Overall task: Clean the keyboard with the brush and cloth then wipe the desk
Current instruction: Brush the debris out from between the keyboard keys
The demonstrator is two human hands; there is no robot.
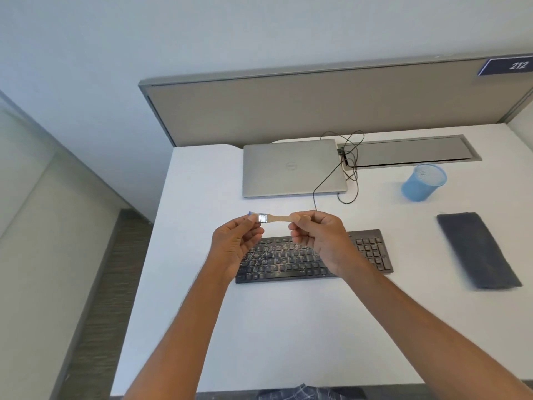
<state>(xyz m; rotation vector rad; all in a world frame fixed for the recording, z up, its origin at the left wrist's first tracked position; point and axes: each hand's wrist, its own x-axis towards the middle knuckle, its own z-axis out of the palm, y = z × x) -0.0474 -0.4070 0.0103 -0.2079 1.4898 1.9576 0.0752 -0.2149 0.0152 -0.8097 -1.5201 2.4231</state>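
One brush (271, 218) in two hands, one keyboard (372, 252), one cloth (477, 249).

Closed silver laptop (294, 168) lay flat at rear; black cable (357, 183) looped beside it; blue mesh cup (423, 183) stood further right.

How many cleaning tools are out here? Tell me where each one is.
2. The brush is held above the keyboard, left hand pinching its bristle end, right hand gripping its handle. The dark cloth lies on the desk, right of the keyboard. None seems hidden.
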